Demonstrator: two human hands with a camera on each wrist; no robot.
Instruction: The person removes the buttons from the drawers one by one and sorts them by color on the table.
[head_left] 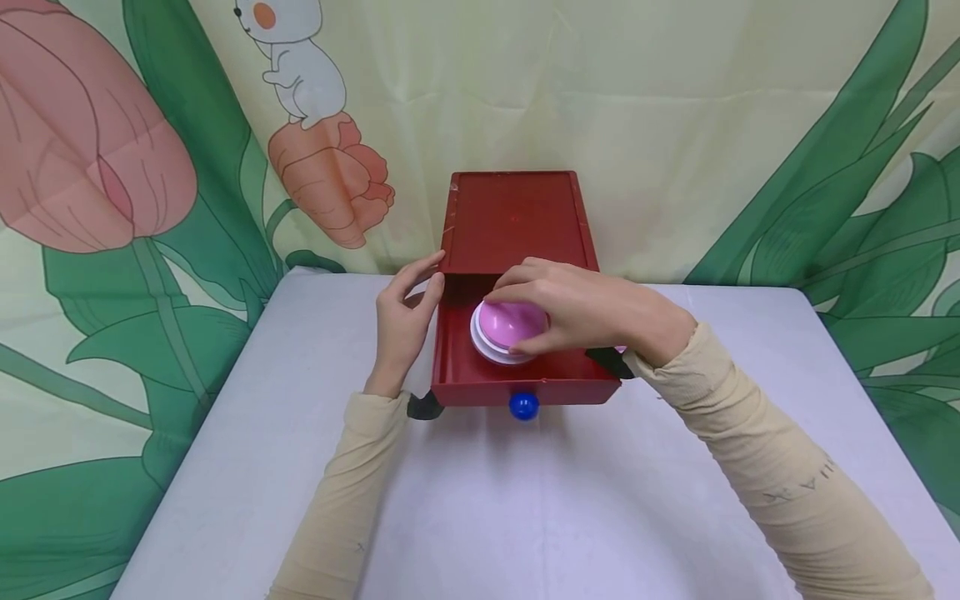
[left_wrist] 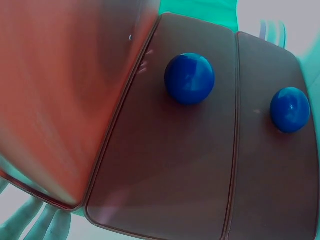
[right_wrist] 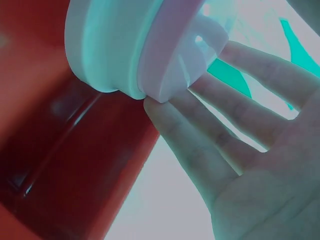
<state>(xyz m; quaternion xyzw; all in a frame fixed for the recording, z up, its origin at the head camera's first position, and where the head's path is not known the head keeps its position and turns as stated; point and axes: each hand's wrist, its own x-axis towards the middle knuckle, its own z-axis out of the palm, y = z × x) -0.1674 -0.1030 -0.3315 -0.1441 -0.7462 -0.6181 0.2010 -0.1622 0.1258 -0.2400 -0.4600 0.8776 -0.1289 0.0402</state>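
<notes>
A red drawer box (head_left: 517, 217) stands on the table, with its top drawer (head_left: 480, 392) pulled out toward me. Inside the drawer is a round pink-and-white bowl (head_left: 513, 323), white at its outer rim and pink within. My right hand (head_left: 581, 307) comes over the drawer from the right and grips the bowl between thumb and fingers. In the right wrist view, fingertips touch the edge of the bowl (right_wrist: 115, 50). My left hand (head_left: 405, 321) rests at the box's left side, fingers loosely bent and holding nothing.
A blue knob (head_left: 523, 407) sits on the pulled-out drawer's front. In the left wrist view, two closed drawer fronts carry blue knobs (left_wrist: 190, 79). Dark feet (head_left: 426, 407) show by the box's lower corners. Behind the white-covered table (head_left: 480, 517) hangs a printed curtain (head_left: 637, 125).
</notes>
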